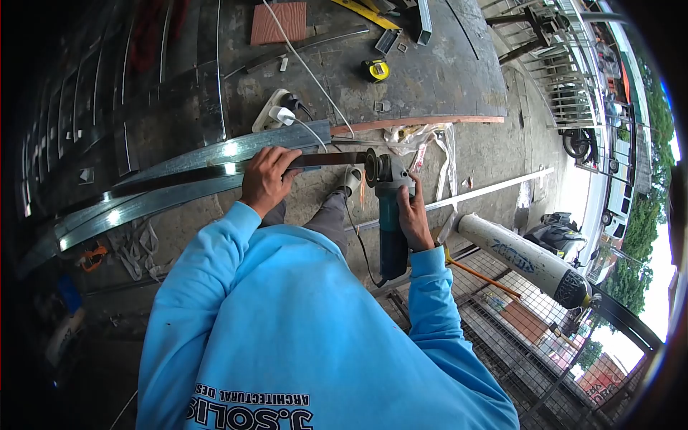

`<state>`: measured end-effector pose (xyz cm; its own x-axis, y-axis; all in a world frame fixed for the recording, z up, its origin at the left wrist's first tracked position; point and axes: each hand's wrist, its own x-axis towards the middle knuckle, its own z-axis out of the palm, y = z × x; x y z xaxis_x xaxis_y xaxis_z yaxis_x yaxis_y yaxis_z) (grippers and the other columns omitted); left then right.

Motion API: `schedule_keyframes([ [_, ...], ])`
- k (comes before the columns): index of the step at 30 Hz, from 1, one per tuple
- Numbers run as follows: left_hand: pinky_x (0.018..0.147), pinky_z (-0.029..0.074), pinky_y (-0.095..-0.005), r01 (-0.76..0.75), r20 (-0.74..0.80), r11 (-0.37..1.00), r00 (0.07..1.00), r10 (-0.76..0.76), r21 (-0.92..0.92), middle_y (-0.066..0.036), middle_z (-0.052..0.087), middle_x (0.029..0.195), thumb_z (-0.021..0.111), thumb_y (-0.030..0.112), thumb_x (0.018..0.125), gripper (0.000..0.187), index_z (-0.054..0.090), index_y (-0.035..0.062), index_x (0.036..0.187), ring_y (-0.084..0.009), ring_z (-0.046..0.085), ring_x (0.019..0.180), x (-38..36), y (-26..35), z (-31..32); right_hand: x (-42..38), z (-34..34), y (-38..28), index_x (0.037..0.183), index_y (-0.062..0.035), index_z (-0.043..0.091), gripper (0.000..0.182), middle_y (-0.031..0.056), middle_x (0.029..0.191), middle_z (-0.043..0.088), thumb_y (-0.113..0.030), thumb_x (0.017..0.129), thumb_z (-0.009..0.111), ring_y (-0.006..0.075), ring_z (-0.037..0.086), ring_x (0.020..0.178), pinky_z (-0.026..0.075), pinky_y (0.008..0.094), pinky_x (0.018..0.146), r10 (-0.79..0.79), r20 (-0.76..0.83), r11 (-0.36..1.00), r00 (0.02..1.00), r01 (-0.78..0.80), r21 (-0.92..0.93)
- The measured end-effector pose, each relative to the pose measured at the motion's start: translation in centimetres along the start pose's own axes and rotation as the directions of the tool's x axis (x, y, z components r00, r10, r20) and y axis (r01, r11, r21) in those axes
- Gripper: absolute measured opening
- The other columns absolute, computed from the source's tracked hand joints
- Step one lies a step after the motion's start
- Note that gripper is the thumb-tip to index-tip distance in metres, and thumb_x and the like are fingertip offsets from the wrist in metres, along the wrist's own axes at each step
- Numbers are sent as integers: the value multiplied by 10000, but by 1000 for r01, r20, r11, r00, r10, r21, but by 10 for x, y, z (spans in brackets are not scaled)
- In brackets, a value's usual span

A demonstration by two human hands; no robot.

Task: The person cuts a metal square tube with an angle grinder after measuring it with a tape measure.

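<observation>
My right hand (414,218) is wrapped round a teal angle grinder (393,233), held upright with its grey head at the top. The grinder's disc (371,168) meets the right end of a long dark metal bar (333,159), and a faint orange streak shows below it. My left hand (269,179) grips that bar a short way left of the disc; its fingers curl over the top edge. Galvanized steel channels (193,161) lie along the bar, running to the left. The grinder's black cord hangs below it.
On the metal worktable (437,79) are a yellow tape measure (376,70), a white extension socket (271,111) with plugs, and a reddish wood board (278,23). A white gas cylinder (519,258) lies to my right. My shoe (351,179) is below the bar.
</observation>
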<state>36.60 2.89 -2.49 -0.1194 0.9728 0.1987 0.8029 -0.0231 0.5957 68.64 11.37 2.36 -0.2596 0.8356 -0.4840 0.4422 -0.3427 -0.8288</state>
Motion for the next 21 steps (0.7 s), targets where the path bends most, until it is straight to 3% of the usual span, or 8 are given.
schedule_keyframes([
  [15, 846, 520, -402, -23, -2, 999, 1000, 24, 24, -60, 632, 1016, 787, 169, 796, 414, 671, 113, 1189, -278, 606, 975, -2, -2, 3, 5, -4, -3, 1428, -56, 387, 615, 138, 1057, 620, -497, 1026, 533, 170, 546, 966, 463, 295, 841, 37, 44, 998, 998, -39, 46],
  [18, 842, 519, -404, -13, -3, 1000, 1000, 13, 23, -61, 632, 1014, 788, 162, 793, 415, 671, 113, 1188, -278, 605, 972, -1, -2, 2, 5, -5, -1, 1422, -55, 392, 602, 141, 1045, 621, -489, 1028, 532, 174, 547, 970, 463, 301, 845, 29, 39, 999, 999, -28, -19],
  [21, 842, 519, -404, -4, 0, 1000, 1000, 4, 14, -61, 634, 1011, 788, 162, 794, 407, 672, 114, 1182, -280, 605, 971, 0, -1, 0, 1, 0, 7, 1414, -55, 400, 594, 140, 1039, 616, -488, 1030, 528, 181, 542, 963, 461, 308, 851, -86, 1, 996, 996, 86, -2],
])
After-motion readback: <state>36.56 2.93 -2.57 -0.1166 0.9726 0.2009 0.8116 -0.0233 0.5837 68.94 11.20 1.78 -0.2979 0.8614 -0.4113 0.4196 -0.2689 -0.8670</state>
